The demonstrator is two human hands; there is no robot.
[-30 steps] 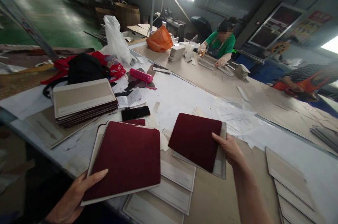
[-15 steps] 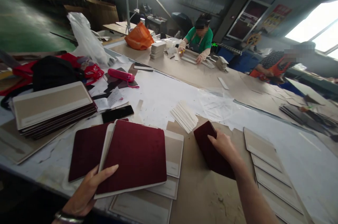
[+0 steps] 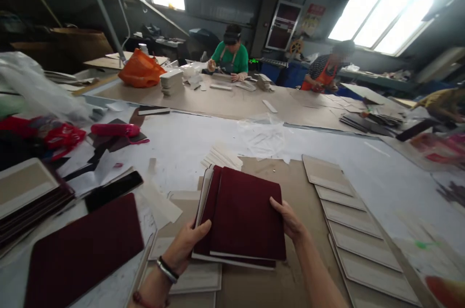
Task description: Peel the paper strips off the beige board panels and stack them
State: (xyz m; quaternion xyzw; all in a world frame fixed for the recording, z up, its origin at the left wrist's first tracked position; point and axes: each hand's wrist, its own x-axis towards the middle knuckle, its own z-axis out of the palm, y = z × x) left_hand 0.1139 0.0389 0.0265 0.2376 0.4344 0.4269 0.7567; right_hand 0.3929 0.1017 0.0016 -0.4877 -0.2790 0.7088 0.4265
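Both of my hands hold a stack of dark red covers (image 3: 241,216) above the brown board (image 3: 290,187) in front of me. My left hand (image 3: 187,242) grips the stack's left edge, thumb on top. At the stack's right edge, my right hand (image 3: 288,221) clasps it with the fingers curled round. Pale card panels (image 3: 189,276) lie under the stack. Another dark red cover (image 3: 83,252) lies flat at the lower left.
A fanned row of pale card panels (image 3: 348,221) lies to the right. A black phone (image 3: 112,189), a pink case (image 3: 114,130) and a stack of boards (image 3: 25,192) sit to the left. Thin white strips (image 3: 221,157) lie ahead. Two people work at the far table (image 3: 232,100).
My hands have come together: the right hand's red cover now lies on the left hand's stack. The view has swung right, and one red cover stays on the table at left.
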